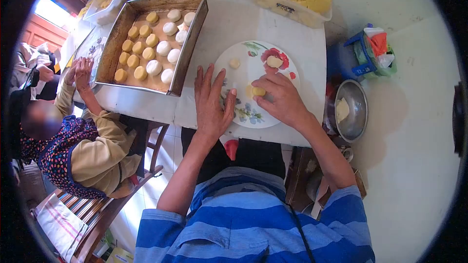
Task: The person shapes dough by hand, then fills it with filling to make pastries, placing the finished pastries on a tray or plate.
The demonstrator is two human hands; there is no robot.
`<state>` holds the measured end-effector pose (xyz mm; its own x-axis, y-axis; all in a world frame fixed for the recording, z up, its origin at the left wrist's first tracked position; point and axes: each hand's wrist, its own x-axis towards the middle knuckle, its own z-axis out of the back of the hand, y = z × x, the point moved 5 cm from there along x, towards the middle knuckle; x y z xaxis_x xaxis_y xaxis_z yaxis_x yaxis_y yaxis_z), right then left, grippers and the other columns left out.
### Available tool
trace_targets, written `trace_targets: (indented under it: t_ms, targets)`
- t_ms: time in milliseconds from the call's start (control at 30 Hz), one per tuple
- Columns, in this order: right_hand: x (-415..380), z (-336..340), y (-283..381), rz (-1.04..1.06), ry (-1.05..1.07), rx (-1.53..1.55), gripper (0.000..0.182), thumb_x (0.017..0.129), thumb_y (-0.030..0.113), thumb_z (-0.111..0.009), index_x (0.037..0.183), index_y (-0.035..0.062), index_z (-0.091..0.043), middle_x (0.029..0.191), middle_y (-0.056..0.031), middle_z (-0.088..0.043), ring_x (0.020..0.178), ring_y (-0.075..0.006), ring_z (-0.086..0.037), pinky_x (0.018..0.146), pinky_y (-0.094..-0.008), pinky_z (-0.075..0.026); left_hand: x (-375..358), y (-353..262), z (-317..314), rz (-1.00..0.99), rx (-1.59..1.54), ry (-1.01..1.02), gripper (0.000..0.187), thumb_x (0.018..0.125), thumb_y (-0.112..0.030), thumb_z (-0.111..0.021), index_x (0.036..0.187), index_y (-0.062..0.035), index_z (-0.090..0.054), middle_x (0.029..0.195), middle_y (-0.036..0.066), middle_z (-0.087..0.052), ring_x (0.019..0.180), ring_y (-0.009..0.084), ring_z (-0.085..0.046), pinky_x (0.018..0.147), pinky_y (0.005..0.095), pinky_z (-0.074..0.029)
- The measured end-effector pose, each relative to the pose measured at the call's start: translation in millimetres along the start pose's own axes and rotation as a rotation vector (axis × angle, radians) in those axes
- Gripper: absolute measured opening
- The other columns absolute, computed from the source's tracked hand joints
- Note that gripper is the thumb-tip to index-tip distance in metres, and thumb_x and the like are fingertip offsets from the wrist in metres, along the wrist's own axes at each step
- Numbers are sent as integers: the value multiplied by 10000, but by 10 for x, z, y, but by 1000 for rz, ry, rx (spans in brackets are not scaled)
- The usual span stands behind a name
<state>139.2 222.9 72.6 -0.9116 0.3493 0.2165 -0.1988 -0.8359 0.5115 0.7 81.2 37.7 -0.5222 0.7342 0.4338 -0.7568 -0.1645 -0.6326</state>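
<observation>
A round white plate (pixel 246 48) with painted flowers lies on the table before me. My right hand (pixel 282 98) is over its right side, thumb and fingers closed on a small yellow dough disc (pixel 258 91) at the plate's surface. Fingers spread, my left hand (pixel 212 101) rests at the plate's left edge and holds nothing. A small pale dough ball (pixel 234 63) sits on the upper left of the plate. Just beyond my right fingers, a flattened cream dough piece (pixel 274 62) lies on the red flower.
A metal baking tray (pixel 191 46) of yellow and white dough rounds stands left. Behind is a plastic tub (pixel 292 13) of yellow dough. A metal bowl (pixel 358 112) and blue bin (pixel 343 58) are at right. Another person (pixel 97 151) sits left, hands together.
</observation>
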Motion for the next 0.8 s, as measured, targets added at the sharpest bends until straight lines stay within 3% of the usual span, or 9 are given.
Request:
trace_targets:
  t_ms: [167, 267, 467, 567, 667, 800]
  targets:
    - [14, 16, -16, -42, 49, 39, 346, 824, 192, -830, 1132, 64, -738, 1133, -125, -676, 1236, -351, -603, 1089, -449, -465, -44, -91, -6, -12, -17, 10, 458, 985, -150, -688, 1414, -20, -593, 1581, 245, -444, 1518, 513, -312, 1225, 603, -287]
    - [-27, -35, -73, 34, -51, -83, 342, 835, 206, -828, 1145, 90, -744, 1135, -123, -675, 1270, -348, -592, 1081, -455, -466, -63, -186, -44, -2, -33, 14, 438, 976, -140, -695, 1390, -26, -610, 1573, 246, -449, 1520, 517, -303, 1224, 612, -280]
    - [94, 103, -174, -88, -72, 157, 286, 866, 188, -803, 1129, 89, -751, 1172, -123, -673, 1280, -350, -589, 1083, -463, -465, -10, -191, -178, 120, 41, 57, 358, 951, -168, -724, 1290, -74, -662, 1600, 256, -401, 1540, 525, -246, 1221, 674, -220]
    - [328, 248, -271, -34, -61, 139, 249, 867, 171, -795, 1102, 93, -763, 1264, -117, -669, 1297, -351, -577, 1101, -461, -456, 51, -182, -239, 143, 76, 86, 293, 933, -194, -749, 1201, -89, -696, 1620, 259, -369, 1550, 527, -215, 1220, 699, -193]
    - [481, 180, -308, 15, 117, 100, 201, 855, 161, -797, 1050, 114, -787, 1386, -110, -630, 1353, -356, -538, 1143, -469, -423, 97, -215, -269, 140, 85, 100, 253, 915, -189, -761, 1134, -68, -724, 1612, 278, -354, 1549, 540, -199, 1224, 705, -175]
    - [581, 69, -308, 114, 231, 62, 147, 833, 116, -805, 980, 109, -793, 1527, -108, -542, 1512, -359, -383, 1231, -473, -330, 127, -230, -288, 149, 107, 115, 236, 900, -191, -775, 1090, -52, -751, 1599, 293, -351, 1543, 550, -196, 1225, 708, -169]
